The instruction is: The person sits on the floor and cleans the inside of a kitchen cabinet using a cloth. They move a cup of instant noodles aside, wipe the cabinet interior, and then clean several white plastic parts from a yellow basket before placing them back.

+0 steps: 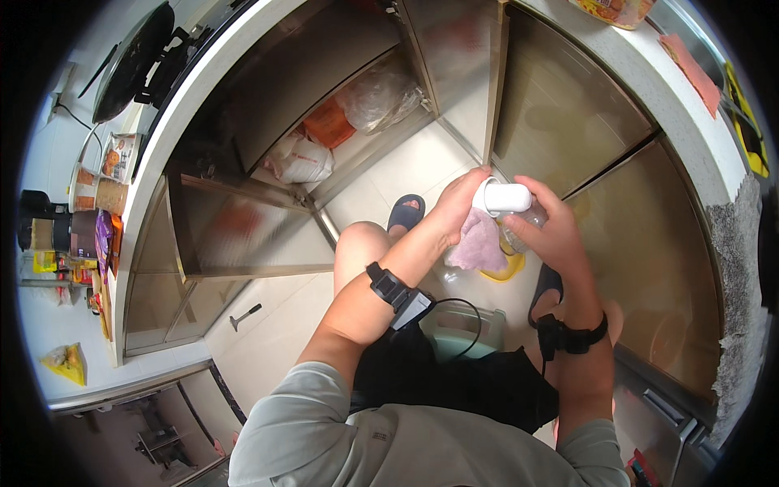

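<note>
My left hand (457,201) has a pink cloth (479,242) in its grasp, which hangs below the fingers. The same hand is against the side of a white plastic bottle top (510,198). My right hand (551,228) grips a clear plastic bottle (524,226) that has this white top. Part of the bottle is hidden behind the top and my fingers. Just beyond my left fingertips is the edge of an open cabinet door (498,91). Under the cloth, a yellow item (508,268) shows partly on the floor.
Another cabinet door (243,225) stands open at the left. Plastic bags (304,159) lie inside the cabinet. A hammer (245,316) lies on the tiled floor. A pale green stool (465,332) is beneath me. A wok (135,64) and food packets (118,158) are on the left counter.
</note>
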`<state>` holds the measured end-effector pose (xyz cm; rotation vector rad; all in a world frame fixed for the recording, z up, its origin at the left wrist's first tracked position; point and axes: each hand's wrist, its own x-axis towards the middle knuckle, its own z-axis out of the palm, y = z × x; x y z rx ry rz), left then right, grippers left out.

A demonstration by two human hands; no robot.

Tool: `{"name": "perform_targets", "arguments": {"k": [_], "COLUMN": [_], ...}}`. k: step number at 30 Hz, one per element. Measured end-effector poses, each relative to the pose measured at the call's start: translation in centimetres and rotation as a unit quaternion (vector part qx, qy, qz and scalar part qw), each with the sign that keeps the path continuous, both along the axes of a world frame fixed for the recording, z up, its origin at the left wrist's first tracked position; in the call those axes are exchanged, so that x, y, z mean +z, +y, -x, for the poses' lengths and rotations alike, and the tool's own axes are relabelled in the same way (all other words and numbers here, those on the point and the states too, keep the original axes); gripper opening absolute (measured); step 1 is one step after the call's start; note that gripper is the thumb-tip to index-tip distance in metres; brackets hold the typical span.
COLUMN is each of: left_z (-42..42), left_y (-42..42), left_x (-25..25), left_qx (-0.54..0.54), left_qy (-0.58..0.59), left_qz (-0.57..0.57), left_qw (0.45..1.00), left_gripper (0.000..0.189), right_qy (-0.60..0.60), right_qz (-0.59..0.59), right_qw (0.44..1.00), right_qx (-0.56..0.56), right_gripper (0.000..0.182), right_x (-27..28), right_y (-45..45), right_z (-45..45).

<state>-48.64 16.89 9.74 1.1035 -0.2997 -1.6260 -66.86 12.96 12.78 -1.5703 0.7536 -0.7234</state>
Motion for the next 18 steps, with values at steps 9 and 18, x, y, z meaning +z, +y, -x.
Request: {"name": "perform_targets", "arguments": {"k": [9, 18], "left_z": [0.2, 0.1], "left_y": [0.0, -0.3], "left_x": [0.1, -0.8], "left_qx": [0.050, 0.016], "left_qy": [-0.135, 0.029], "left_qz": [0.181, 0.120], "left_qw": [0.973, 0.992], "left_gripper": [0.033, 0.042], "right_qy": [0.003, 0.018], "right_qz": [0.132, 0.325], "right_qw": [0.991, 0.944], "right_qx": [-0.034, -0.063], "right_gripper": [0.043, 0.047], "right_x": [-0.1, 0.5], "right_y": [-0.1, 0.6], "right_z": [-0.4, -1.0]}}
